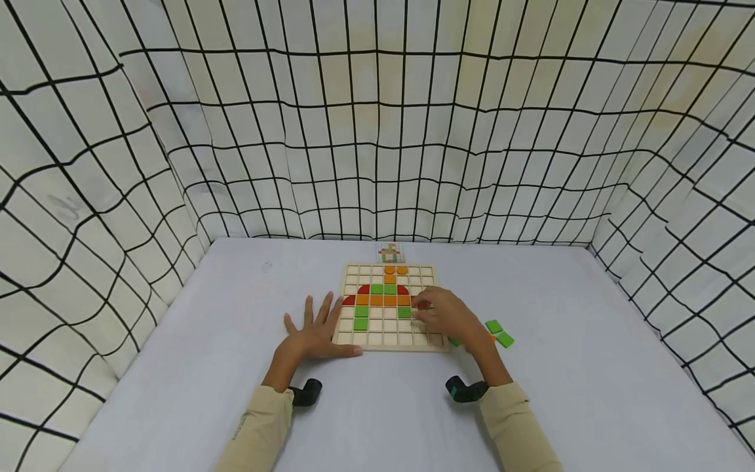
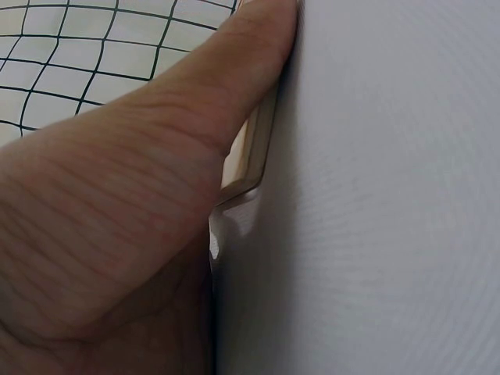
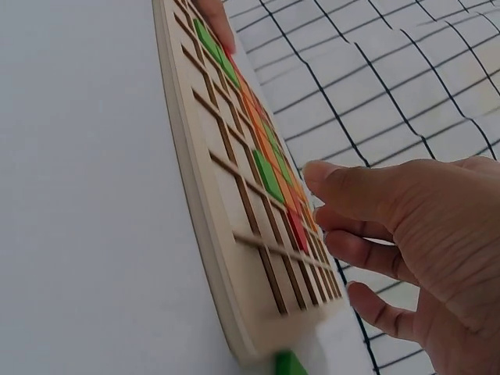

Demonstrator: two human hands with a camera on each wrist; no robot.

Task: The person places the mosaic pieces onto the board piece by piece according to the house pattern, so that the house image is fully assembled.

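Observation:
A wooden grid board [image 1: 389, 349] lies flat on the white table. Coloured tiles fill some of its cells: green squares [image 1: 361, 324], a row of orange squares [image 1: 376, 300], red quarter-rounds [image 1: 363, 289] and two orange discs [image 1: 402, 270]. My left hand [image 1: 312, 334] rests at the board's front left corner with fingers spread, its thumb [image 2: 242, 70] along the front edge. Over the board's right side hovers my right hand [image 1: 449, 316], fingers loosely bent. In the right wrist view no tile shows between its thumb [image 3: 336, 183] and fingers; a red tile [image 3: 297, 229] sits in the grid close by.
Behind the board lies a small pattern card [image 1: 391, 253]. Loose green tiles [image 1: 504, 339] and a bit of orange [image 1: 493, 339] lie right of my right wrist. Another green tile [image 3: 289, 364] is by the board's near right corner. Black netting [image 1: 377, 144] encloses the table's back and sides.

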